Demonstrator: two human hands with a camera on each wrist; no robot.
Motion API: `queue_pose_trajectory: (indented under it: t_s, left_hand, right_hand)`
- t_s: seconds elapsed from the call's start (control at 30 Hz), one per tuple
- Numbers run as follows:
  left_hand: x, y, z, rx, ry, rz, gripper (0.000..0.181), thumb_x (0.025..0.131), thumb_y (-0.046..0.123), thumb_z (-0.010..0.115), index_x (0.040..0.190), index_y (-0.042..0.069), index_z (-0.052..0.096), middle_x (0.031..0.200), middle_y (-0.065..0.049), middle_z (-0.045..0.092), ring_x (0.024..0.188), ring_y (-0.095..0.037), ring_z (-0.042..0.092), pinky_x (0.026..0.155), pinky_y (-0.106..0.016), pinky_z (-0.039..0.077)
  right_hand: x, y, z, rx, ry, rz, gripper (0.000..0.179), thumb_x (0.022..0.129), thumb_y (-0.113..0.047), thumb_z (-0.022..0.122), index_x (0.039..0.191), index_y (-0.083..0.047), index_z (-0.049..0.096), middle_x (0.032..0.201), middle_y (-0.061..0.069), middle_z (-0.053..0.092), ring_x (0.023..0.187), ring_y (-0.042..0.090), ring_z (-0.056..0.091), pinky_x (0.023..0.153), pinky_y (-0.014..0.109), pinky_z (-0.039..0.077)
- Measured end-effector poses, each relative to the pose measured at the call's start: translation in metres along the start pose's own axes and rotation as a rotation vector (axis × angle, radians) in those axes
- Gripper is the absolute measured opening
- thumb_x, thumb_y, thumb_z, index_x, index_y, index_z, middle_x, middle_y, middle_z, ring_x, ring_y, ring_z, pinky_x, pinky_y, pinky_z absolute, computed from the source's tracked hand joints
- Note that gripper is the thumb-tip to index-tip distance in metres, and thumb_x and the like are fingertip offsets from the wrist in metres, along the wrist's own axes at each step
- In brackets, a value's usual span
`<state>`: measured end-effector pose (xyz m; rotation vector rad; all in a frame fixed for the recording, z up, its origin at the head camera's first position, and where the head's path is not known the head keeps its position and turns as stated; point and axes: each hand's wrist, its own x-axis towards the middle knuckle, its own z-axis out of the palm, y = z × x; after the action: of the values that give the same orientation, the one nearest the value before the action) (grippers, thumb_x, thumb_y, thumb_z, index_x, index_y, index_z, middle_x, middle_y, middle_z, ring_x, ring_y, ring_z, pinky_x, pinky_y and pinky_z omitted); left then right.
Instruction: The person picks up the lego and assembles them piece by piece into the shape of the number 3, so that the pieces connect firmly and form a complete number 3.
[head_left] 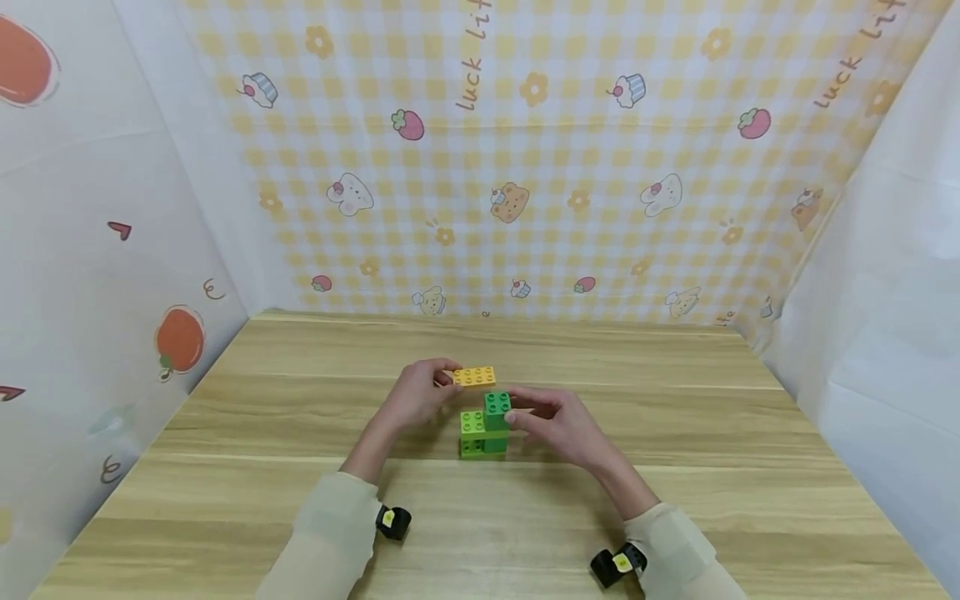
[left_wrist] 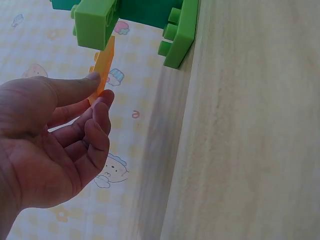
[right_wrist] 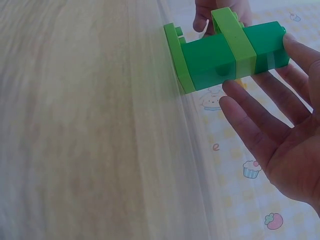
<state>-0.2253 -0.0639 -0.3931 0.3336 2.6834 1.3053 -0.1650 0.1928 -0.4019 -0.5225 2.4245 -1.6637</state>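
My left hand (head_left: 420,393) pinches a flat yellow toy building brick (head_left: 474,377) between thumb and fingers, raised behind a small upright stack of bricks. The stack has a light green flat brick (right_wrist: 181,70) at the bottom and a dark green brick (right_wrist: 210,61) on it. Above comes another light green flat brick (head_left: 472,423), jutting out to the left. A second dark green brick (head_left: 497,410) tops the right end. My right hand (head_left: 564,427) holds this top brick from the right, its thumb on the near side. The yellow brick stands apart from the stack.
The stack stands on a wood-grain table (head_left: 660,508). A yellow checked cloth (head_left: 525,158) hangs along the back edge, with white cloth walls (head_left: 885,275) on both sides. A black wrist camera (head_left: 393,522) sits on each sleeve.
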Motion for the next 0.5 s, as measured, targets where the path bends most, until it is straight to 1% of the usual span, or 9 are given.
queue_pose_trajectory:
  t_s: [0.27, 0.5]
  left_hand:
    - [-0.0060, 0.0006, -0.0008, 0.007, 0.006, 0.013, 0.037, 0.099, 0.012, 0.074, 0.135, 0.004, 0.069, 0.100, -0.008, 0.070, 0.086, -0.018, 0.061, 0.069, -0.027, 0.049]
    - [-0.0079, 0.0038, -0.0044, 0.007, 0.002, 0.028, 0.036, 0.099, 0.012, 0.073, 0.134, 0.004, 0.069, 0.098, -0.007, 0.070, 0.083, -0.017, 0.060, 0.069, -0.027, 0.048]
  right_hand:
    - [-0.0002, -0.0006, 0.0002, 0.006, -0.002, 0.006, 0.046, 0.101, -0.028, 0.074, 0.143, -0.010, 0.067, 0.140, 0.019, 0.068, 0.108, 0.024, 0.074, 0.081, 0.040, 0.064]
    - [0.0000, -0.0008, 0.0006, 0.009, 0.000, 0.012, 0.046, 0.101, -0.028, 0.074, 0.143, -0.010, 0.066, 0.141, 0.019, 0.067, 0.109, 0.025, 0.074, 0.082, 0.042, 0.064]
